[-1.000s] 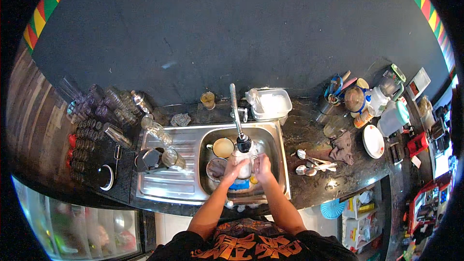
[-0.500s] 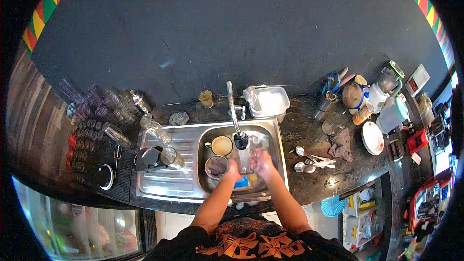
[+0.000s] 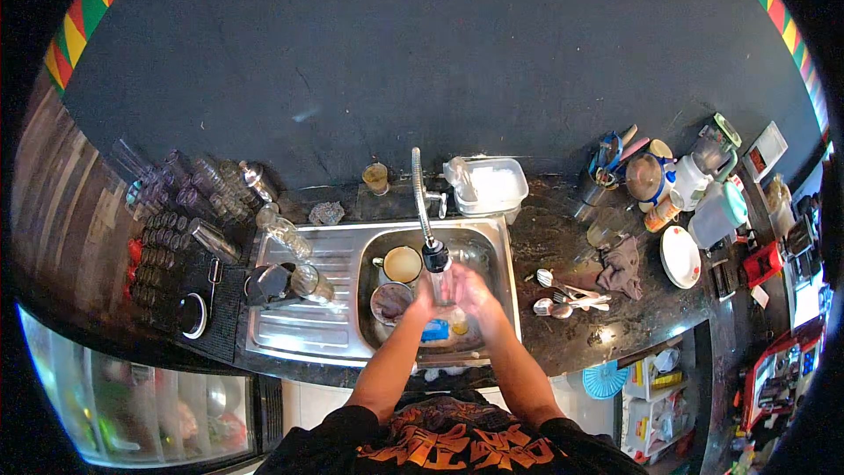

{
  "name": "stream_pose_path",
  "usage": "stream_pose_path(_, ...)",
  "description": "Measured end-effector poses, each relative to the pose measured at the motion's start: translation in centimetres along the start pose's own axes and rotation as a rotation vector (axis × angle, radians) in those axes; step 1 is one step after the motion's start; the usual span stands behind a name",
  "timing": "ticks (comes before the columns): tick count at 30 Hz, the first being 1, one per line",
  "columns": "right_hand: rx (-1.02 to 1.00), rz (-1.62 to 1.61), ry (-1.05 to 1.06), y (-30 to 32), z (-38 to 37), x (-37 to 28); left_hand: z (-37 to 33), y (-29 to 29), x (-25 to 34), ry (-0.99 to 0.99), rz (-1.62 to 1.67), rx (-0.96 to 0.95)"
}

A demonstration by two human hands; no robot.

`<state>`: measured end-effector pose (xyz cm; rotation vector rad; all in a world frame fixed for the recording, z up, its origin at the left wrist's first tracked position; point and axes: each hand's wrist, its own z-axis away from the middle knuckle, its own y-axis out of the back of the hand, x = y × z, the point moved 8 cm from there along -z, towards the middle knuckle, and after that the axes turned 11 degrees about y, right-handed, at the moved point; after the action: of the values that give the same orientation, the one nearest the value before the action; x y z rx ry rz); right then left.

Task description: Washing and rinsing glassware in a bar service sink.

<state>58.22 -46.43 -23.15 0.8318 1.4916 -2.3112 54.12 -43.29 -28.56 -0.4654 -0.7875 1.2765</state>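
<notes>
Both my hands are in the steel sink [image 3: 505, 299], under the black head of the spring tap [image 3: 435, 257]. My left hand [image 3: 424, 299] and my right hand [image 3: 473, 291] face each other, their fingers smeared by motion. Between them is something clear, a glass or the running water; I cannot tell which. Left of my hands, a cream-coloured cup [image 3: 403, 264] stands in the sink. A bowl [image 3: 391, 303] with dark residue sits nearer, beside my left hand. Below my hands lie a blue sponge-like piece [image 3: 435, 330] and a small yellow piece [image 3: 460, 328].
Clear glassware [image 3: 308, 281] and a dark jug [image 3: 269, 283] stand on the left drainboard [image 3: 290, 334]. Behind the sink are a white plastic tub [image 3: 492, 185] and a small glass [image 3: 375, 179]. To the right lie several spoons [image 3: 567, 297], a dark cloth [image 3: 621, 266] and a white plate [image 3: 680, 257].
My hands have come closer together beneath the tap, the right one moving slightly left. White foam at the sink's far right has mostly gone.
</notes>
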Motion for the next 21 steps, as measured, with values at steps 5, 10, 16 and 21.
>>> stream_pose_path(5, 0.437, 0.824, 0.301, 0.6, 0.3, 0.6, 1.5, 10.6, 2.3, -0.264, 0.146, 0.163)
stream_pose_path(10, 0.853, 0.728, 0.640, 11.0, -1.2, -0.6, 2.6, 7.4, -0.1, -0.201, -0.006, 0.207)
stream_pose_path(16, 0.502, 0.531, 0.572, 5.4, 0.5, -2.3, 7.4, 1.5, 2.5, -0.374, -0.510, -0.041)
stream_pose_path(21, 0.514, 0.387, 0.648, 4.0, 0.7, -2.9, 8.8, -0.5, 4.1, -0.611, -0.812, 0.031)
